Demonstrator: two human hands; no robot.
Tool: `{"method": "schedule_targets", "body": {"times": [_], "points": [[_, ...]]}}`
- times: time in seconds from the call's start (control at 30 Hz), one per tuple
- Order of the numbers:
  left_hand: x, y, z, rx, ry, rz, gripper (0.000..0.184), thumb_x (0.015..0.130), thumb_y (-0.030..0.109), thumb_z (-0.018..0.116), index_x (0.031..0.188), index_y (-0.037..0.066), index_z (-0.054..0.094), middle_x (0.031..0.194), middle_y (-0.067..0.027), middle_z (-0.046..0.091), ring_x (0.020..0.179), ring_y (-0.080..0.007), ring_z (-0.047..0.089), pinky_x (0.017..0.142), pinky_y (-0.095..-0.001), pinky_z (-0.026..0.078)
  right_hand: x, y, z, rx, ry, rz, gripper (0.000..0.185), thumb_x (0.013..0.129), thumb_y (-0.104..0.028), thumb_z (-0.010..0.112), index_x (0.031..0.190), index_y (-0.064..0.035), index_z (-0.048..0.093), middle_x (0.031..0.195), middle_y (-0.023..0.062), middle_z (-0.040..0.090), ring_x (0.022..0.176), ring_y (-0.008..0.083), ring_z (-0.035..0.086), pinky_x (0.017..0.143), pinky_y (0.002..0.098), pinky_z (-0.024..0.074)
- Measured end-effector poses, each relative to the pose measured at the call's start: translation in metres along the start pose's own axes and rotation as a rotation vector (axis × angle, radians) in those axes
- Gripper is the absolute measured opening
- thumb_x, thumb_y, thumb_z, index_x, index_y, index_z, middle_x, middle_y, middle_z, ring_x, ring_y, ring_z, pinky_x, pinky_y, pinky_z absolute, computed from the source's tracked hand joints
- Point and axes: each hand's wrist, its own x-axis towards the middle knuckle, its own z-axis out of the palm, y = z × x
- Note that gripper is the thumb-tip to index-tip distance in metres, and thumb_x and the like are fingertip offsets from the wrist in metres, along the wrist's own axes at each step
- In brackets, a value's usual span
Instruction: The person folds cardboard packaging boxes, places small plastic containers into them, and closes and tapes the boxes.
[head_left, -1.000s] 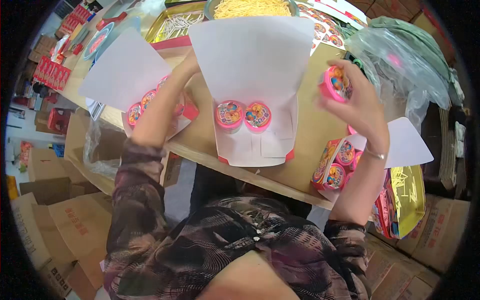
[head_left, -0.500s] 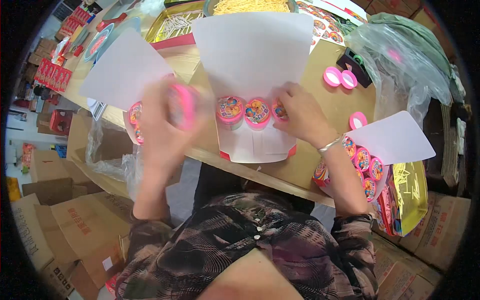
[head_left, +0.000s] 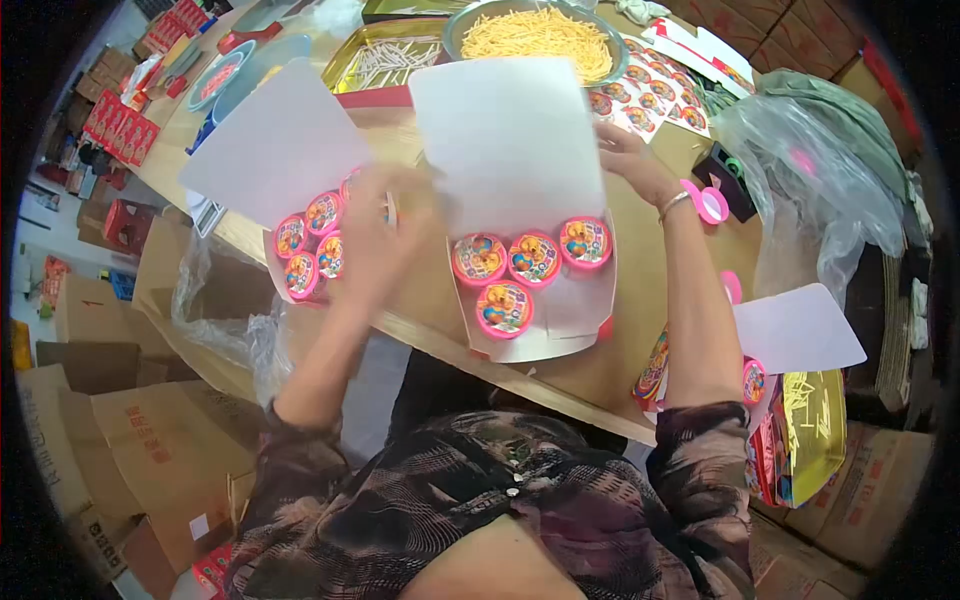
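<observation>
So the middle box (head_left: 540, 343) has its lid (head_left: 510, 140) up, probably to keep the inside reachable, and its pink tubs (head_left: 535, 258) sit face up, likely for show. Left hand (head_left: 383, 238) is a blur beside the left box (head_left: 275, 150), can't tell if it's gripping; right hand (head_left: 640, 166) bends loosely by the lid edge, can't tell if it holds anything. Versus half a second ago, there's a fourth tub (head_left: 505, 308) fronting the row of three, and the right hand's out of the box.
</observation>
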Motion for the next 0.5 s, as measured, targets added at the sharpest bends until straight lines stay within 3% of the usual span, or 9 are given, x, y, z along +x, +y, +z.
{"method": "schedule_targets", "body": {"times": [0.03,0.07,0.13,0.17,0.3,0.4,0.5], "points": [[0.028,-0.012,-0.007,-0.030,0.052,-0.214,0.027,0.074,0.008,0.062,0.101,0.003,0.063,0.100,-0.0106,0.063,0.090,-0.0241,0.058,0.080,-0.0330,0.046,0.003,0.003,0.002,0.141,-0.091,0.022,0.043,0.081,-0.014,0.065,0.123,-0.0037,0.060,0.120,0.0123,0.062,0.106,0.0230,0.059,0.091,0.0328,0.0478],[0.055,-0.053,0.006,-0.073,0.025,-0.162,0.025,0.075,0.008,0.062,0.100,0.001,0.063,0.098,-0.0115,0.064,0.083,-0.0234,0.059,0.076,-0.0321,0.048,0.002,0.008,0.010,0.153,-0.114,0.072,0.045,0.081,-0.016,0.066,0.125,-0.0044,0.059,0.124,0.0118,0.060,0.110,0.0232,0.058,0.094,0.0334,0.0468],[0.090,-0.109,0.042,-0.011,-0.158,0.290,0.026,0.079,0.012,0.062,0.103,0.002,0.065,0.103,-0.0115,0.064,0.090,-0.0229,0.060,0.079,-0.0328,0.048,0.001,0.026,0.031,0.046,-0.094,0.197,0.052,0.081,-0.021,0.069,0.129,-0.0058,0.057,0.133,0.0104,0.055,0.119,0.0230,0.054,0.100,0.0343,0.0442],[0.101,-0.128,0.062,0.039,-0.266,0.379,0.028,0.079,0.012,0.062,0.105,0.002,0.063,0.105,-0.0114,0.063,0.092,-0.0229,0.059,0.081,-0.0330,0.048,0.005,0.032,0.037,0.038,-0.092,0.197,0.052,0.081,-0.021,0.069,0.129,-0.0058,0.057,0.133,0.0104,0.055,0.119,0.0230,0.054,0.100,0.0343,0.0442],[0.096,-0.154,0.135,0.349,-0.527,0.248,0.034,0.082,0.016,0.061,0.113,0.003,0.058,0.113,-0.0110,0.059,0.100,-0.0228,0.056,0.087,-0.0338,0.045,0.014,0.038,0.040,0.084,-0.272,0.163,0.057,0.080,-0.022,0.071,0.131,-0.0054,0.054,0.135,0.0108,0.054,0.120,0.0223,0.053,0.103,0.0349,0.0431],[0.088,-0.162,0.147,0.452,-0.560,0.227,0.039,0.084,0.019,0.060,0.119,0.004,0.055,0.119,-0.0106,0.056,0.105,-0.0228,0.054,0.091,-0.0343,0.043,0.011,0.031,0.034,0.053,-0.255,0.018,0.056,0.079,-0.022,0.072,0.130,-0.0051,0.056,0.131,0.0113,0.057,0.117,0.0223,0.055,0.101,0.0347,0.0443],[0.088,-0.167,0.132,0.442,-0.566,0.206,0.044,0.085,0.021,0.060,0.125,0.005,0.051,0.125,-0.0103,0.053,0.111,-0.0228,0.051,0.096,-0.0349,0.041,0.014,0.020,0.030,0.065,-0.273,0.052,0.054,0.078,-0.022,0.072,0.127,-0.0048,0.057,0.126,0.0112,0.059,0.112,0.0219,0.057,0.096,0.0338,0.0466]]}}
